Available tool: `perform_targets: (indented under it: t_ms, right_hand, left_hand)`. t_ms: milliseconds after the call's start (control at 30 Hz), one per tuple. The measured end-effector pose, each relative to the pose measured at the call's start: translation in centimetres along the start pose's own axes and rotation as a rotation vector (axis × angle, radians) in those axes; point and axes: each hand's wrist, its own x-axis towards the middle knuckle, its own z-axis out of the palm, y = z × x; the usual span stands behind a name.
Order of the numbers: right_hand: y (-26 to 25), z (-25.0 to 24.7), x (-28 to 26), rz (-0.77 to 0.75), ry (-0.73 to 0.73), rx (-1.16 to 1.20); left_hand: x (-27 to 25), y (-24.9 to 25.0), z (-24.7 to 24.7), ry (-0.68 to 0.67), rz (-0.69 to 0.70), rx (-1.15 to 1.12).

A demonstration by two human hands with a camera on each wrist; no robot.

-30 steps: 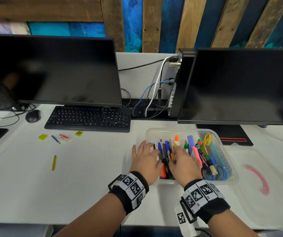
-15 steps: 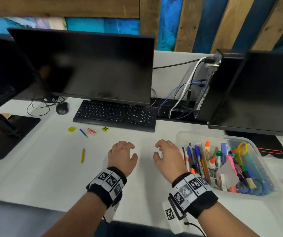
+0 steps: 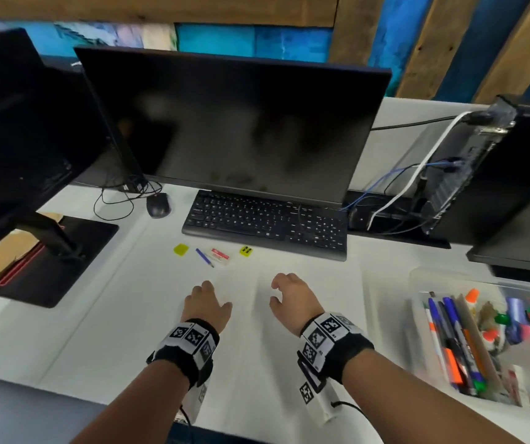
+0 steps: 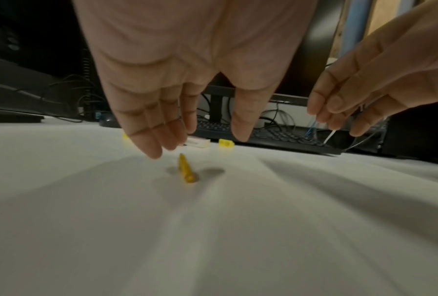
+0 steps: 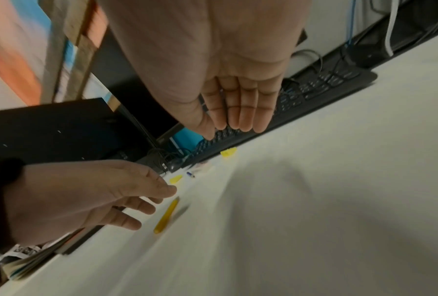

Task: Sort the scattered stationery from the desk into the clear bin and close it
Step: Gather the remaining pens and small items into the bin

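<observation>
Both our hands have left the clear bin (image 3: 423,277); our left hand (image 3: 206,304) hangs, fingers relaxed, over the yellow pencil (image 4: 186,171), our right hand (image 3: 291,298) loose, empty.

Black wristbands (image 3: 190,350) with checkered markers, bare forearms.

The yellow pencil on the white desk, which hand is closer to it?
Left. The left hand hovers right above the yellow pencil, fingers open, not touching. The right hand hangs off to its side.
</observation>
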Motion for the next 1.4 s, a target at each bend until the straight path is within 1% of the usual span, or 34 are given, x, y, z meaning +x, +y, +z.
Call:
perform_targets:
  t_ms: [67, 167, 267, 367, 467, 600, 733, 833, 1000, 1167, 1300, 1400]
  right_hand:
    - [-0.6, 1.2, 1.4, 0.024, -0.059, -0.009]
    - [-1.7, 3.0, 3.5, 0.059, -0.125, -0.013]
    - [-2.6, 4.3, 5.2, 0.089, -0.156, -0.011]
    - [-3.4, 5.2, 6.7, 0.091, -0.165, -0.009]
    - [-4.5, 5.7, 8.1, 0.032, -0.163, -0.029]
    - [-6.0, 6.1, 10.1, -0.048, -0.154, -0.053]
    - [-6.7, 6.2, 12.1, -0.075, -0.22, -0.141]
    - [-7.0, 6.6, 13.2, -0.06, -0.219, -0.171]
    - [-7.6, 6.6, 14.0, 0.027, -0.184, -0.195]
    - [-7.8, 6.5, 14.2, 0.068, -0.143, -0.209]
    - [-7.8, 6.4, 14.6, 0.029, -0.144, -0.255]
    - [-7.9, 6.5, 15.0, 0.085, -0.16, -0.214]
  left_hand:
    - [1.3, -1.0, -0.1, -0.047, -0.034, 0.021]
    - [3.2, -2.4, -0.1, -0.115, -0.017, 0.143]
    - [4.8, -3.2, -0.2, -0.129, 0.009, 0.234]
    - [5.9, -3.8, -0.5, -0.142, 0.037, 0.25]
    - [6.9, -4.3, -1.3, -0.104, 0.033, 0.188]
    - [8.2, -5.1, -2.5, -0.031, 0.022, 0.025]
    - [10.1, -5.8, -3.5, 0.026, 0.081, -0.061]
    - [11.6, -6.2, -4.2, 0.068, 0.064, -0.114]
    - [13.6, -5.6, -5.6, 0.133, 0.018, -0.076]
    - [14.9, -5.0, -5.9, 0.098, -0.053, 0.016]
    - [15.7, -4.9, -5.8, 0.071, -0.073, 0.065]
    - [16.0, -4.8, -5.6, 0.078, -0.072, 0.04]
